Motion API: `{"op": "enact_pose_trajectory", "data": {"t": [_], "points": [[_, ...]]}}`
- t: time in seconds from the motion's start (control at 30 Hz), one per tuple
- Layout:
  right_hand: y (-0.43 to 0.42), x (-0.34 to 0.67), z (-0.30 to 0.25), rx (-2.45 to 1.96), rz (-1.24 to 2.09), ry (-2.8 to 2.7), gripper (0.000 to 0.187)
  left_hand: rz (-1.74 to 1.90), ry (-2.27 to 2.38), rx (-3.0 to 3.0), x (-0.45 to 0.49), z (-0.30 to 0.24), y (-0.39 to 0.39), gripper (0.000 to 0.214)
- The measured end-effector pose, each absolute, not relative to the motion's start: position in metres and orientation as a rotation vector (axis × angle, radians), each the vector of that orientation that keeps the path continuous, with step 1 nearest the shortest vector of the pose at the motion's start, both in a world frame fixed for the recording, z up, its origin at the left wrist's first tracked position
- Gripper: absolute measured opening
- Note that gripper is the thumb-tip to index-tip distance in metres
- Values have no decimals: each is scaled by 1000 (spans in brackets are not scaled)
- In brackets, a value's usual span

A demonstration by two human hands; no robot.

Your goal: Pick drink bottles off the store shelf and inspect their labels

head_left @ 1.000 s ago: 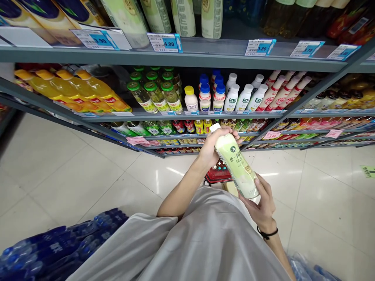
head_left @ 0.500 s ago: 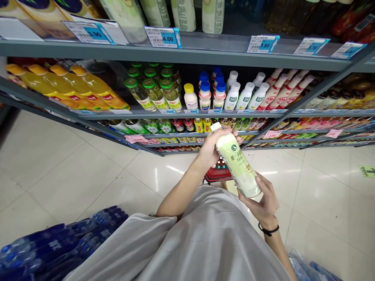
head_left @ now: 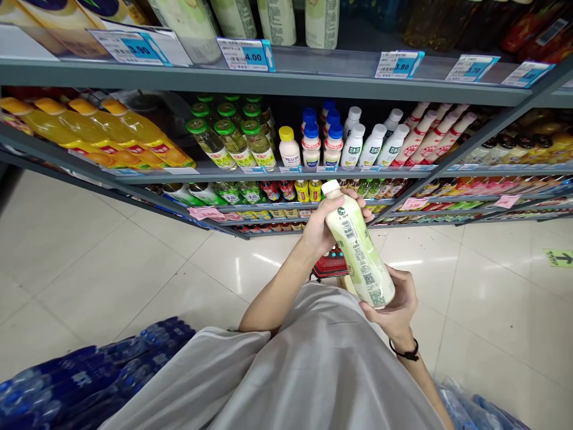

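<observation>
Tilted in front of my body is a pale green drink bottle (head_left: 360, 254) with a white cap, its printed text and barcode side facing up. My left hand (head_left: 320, 227) wraps round the upper part just below the cap, some fingers passing behind it. Cupped under and beside the bottle's base is my right hand (head_left: 396, 301), with a black band on the wrist. Both hands are closed on the bottle. Partly hidden beneath it, a red shopping basket (head_left: 330, 266) shows at floor level with items in it.
Shelves (head_left: 268, 80) of bottled drinks span the view ahead, with price tags (head_left: 247, 57) along the edges. Similar pale green bottles (head_left: 322, 24) stand on the top shelf. Blue-wrapped water packs (head_left: 76, 376) lie at lower left, and more bottles (head_left: 474, 409) at lower right.
The bottle has been turned about its length, from the front label to the text and barcode side. My right hand has shifted its hold round the base and moved slightly left.
</observation>
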State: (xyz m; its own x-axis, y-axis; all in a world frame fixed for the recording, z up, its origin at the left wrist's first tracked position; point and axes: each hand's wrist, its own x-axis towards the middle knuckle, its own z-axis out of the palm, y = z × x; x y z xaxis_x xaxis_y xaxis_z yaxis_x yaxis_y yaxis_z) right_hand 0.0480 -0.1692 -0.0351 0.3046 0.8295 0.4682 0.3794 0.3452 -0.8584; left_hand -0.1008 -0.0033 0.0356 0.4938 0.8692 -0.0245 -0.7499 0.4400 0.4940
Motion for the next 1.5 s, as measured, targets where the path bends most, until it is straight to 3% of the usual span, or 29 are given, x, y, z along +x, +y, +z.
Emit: {"op": "enact_pose_trajectory", "data": {"t": [0.2, 1.03, 1.3, 1.5], "points": [[-174, 46, -37, -1242, 632, -1264, 76, 1036, 304, 440, -99, 35, -7, 32], [-177, 41, -39, -1254, 655, -1230, 72, 1087, 317, 421, -101, 33, -9, 27], [-182, 46, -31, -1015, 1294, -876, 63, 1081, 276, 425, -99, 31, -11, 27], [-179, 42, -27, -864, 1701, -712, 85, 1101, 261, 358, -94, 34, -16, 27]]}}
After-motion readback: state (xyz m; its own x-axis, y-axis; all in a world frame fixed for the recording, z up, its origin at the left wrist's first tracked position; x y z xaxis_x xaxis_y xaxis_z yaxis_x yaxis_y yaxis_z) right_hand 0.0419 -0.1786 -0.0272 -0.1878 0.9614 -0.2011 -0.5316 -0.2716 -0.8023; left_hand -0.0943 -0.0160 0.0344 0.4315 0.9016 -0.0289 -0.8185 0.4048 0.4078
